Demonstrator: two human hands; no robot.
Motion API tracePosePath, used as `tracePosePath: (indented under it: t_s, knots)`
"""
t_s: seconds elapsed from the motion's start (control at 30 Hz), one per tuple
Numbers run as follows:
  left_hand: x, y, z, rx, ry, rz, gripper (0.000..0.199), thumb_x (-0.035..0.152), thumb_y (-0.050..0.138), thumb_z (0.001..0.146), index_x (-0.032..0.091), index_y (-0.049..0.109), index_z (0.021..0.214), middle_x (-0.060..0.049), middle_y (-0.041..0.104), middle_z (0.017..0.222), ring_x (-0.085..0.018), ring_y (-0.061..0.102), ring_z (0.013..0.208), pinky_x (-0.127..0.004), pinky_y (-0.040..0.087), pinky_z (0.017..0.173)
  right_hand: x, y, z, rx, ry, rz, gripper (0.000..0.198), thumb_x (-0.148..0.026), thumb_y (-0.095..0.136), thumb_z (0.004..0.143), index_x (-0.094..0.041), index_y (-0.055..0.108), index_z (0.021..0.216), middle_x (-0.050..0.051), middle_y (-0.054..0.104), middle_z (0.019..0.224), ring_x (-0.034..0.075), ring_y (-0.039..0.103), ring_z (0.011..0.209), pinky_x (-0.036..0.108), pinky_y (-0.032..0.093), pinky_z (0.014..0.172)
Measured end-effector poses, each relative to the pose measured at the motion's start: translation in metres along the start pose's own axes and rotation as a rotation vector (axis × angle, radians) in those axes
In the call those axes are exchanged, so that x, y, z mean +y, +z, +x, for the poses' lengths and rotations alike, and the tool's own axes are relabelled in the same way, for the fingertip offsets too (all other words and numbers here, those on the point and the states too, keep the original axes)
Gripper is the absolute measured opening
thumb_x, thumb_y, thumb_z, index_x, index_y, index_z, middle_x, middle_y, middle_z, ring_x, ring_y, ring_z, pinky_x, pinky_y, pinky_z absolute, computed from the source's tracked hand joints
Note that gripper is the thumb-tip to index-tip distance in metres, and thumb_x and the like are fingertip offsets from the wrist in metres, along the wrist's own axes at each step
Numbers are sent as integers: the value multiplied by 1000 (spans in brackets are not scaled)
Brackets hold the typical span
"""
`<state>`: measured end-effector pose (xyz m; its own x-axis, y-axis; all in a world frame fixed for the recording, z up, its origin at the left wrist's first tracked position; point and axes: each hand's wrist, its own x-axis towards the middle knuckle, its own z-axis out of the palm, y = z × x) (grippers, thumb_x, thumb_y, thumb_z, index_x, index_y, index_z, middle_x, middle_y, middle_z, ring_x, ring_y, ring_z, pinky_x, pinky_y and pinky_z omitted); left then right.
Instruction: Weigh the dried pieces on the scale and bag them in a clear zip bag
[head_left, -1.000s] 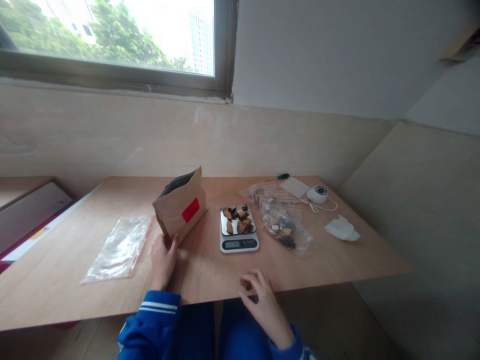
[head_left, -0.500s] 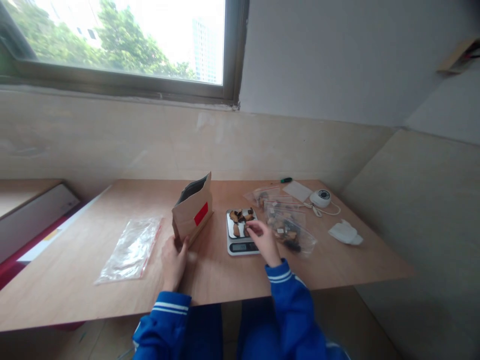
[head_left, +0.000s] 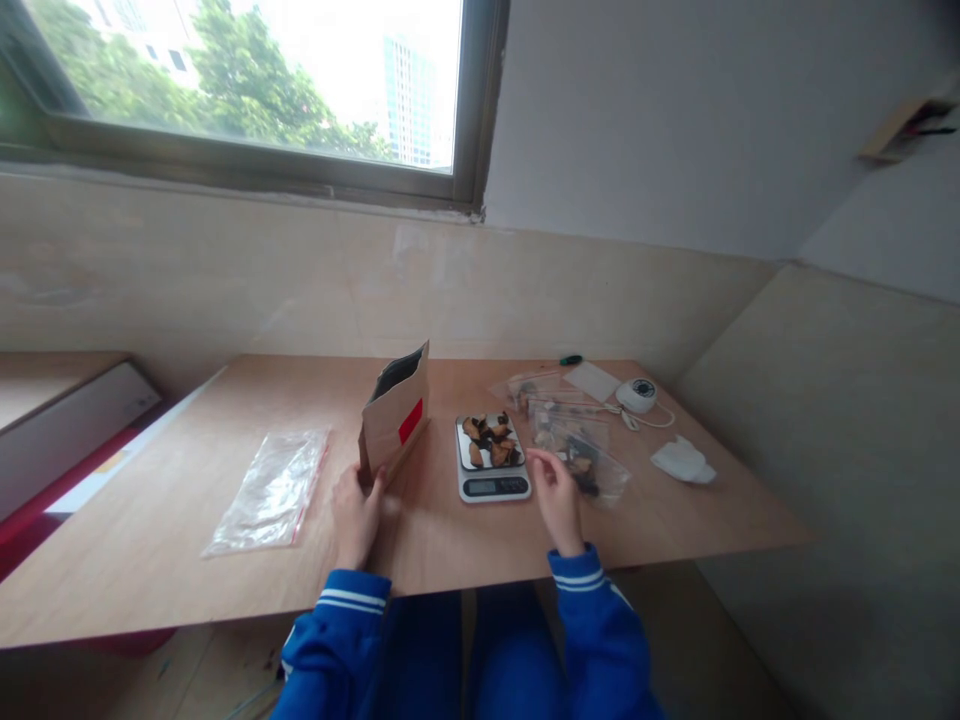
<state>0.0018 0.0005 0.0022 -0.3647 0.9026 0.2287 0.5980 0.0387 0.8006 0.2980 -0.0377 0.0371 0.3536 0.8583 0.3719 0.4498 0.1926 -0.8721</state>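
1. Both hands rest on the wooden table (head_left: pixel 187 560). The left hand (head_left: pixel 358 515) lies against the near bottom corner of the brown paper bag (head_left: pixel 395 425), fingers touching it and steadying it rather than gripping it. The right hand (head_left: pixel 556 492) sits just right of the kitchen scale (head_left: pixel 491 470), fingers loosely curled and holding nothing that I can see.

2. The paper bag stands upright with its mouth open and a red label on its side, just left of the scale.

3. A small heap of dried brown pieces (head_left: pixel 491 441) lies on the scale's platform. The display is on, but the number is too small to read.

4. Judging from this, one portion looks already put on the scale; whether the weight is right I cannot tell.

5. Right of the scale lie several filled zip bags (head_left: pixel 577 450), which look like finished portions.

6. An empty zip bag (head_left: pixel 270 490) lies flat, well to the left of the paper bag. The portion on the scale is not in any bag yet, so that step appears to be left.

7. At the far right are a small white round device with a cord (head_left: pixel 636 395) and a crumpled white thing (head_left: pixel 681 461), both untouched.
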Motion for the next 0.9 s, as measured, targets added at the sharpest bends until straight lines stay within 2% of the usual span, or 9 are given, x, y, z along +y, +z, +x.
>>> tracePosePath:
  t_s: [0.17, 0.3, 0.4, 0.5, 0.63, 0.73, 0.83, 0.9]
  knots:
    - [3, 0, 0, 16, -21, -1, 34, 45, 49, 78, 17, 58, 95, -9, 63, 91, -26, 59, 88, -41, 47, 77, 42, -19, -47, 23, 149, 47, 31, -42, 50, 84, -17, 66, 91, 11, 70, 92, 24, 65, 84, 36, 52, 74]
    - [3, 3, -1, 37, 12, 1, 34, 40, 51, 76, 17, 58, 100, -11, 62, 96, -28, 58, 95, -44, 46, 83, 60, -21, -55, 45, 215, 84, 32, -43, 50, 82, -17, 65, 90, 11, 69, 88, 25, 65, 81, 39, 53, 73]
    - [0, -1, -4, 62, 39, -11, 38, 35, 52, 74, 15, 55, 107, -11, 60, 103, -28, 55, 103, -45, 42, 91, 61, -21, -54, 37, 222, 86, 32, -44, 50, 82, -16, 65, 89, 10, 68, 86, 25, 65, 81, 39, 53, 73]
    - [-7, -17, -3, 116, 64, 4, 42, 31, 47, 76, 16, 52, 115, -11, 56, 113, -27, 51, 110, -43, 40, 96, 58, -23, -54, 22, 225, 87, 33, -44, 49, 83, -16, 65, 89, 10, 68, 86, 24, 65, 81, 38, 53, 72]
    - [-25, -48, 8, 197, 21, 247, 41, 28, 43, 77, 12, 57, 112, -14, 58, 105, -30, 53, 105, -46, 40, 94, 56, -26, -56, 4, 223, 95, 35, -46, 49, 83, -16, 66, 90, 10, 69, 86, 24, 65, 78, 35, 53, 68]
    - [-40, -65, 17, 128, -76, 455, 42, 36, 51, 75, 11, 60, 108, -16, 58, 100, -34, 54, 99, -48, 42, 87, 58, -30, -56, -13, 216, 100, 35, -47, 50, 83, -16, 66, 89, 10, 69, 84, 23, 65, 76, 35, 53, 69]
    - [-51, -71, 21, 79, -27, 531, 40, 39, 46, 79, 12, 64, 101, -16, 59, 97, -32, 55, 94, -46, 42, 86, 54, -30, -57, -18, 224, 100, 36, -49, 51, 82, -17, 67, 88, 10, 70, 87, 24, 65, 78, 37, 53, 72]
    - [-53, -73, 23, 64, 7, 537, 39, 38, 42, 80, 12, 66, 96, -14, 60, 91, -29, 56, 89, -44, 42, 87, 41, -23, -57, -42, 229, 118, 39, -51, 50, 84, -17, 67, 92, 11, 70, 92, 25, 65, 83, 38, 52, 77]
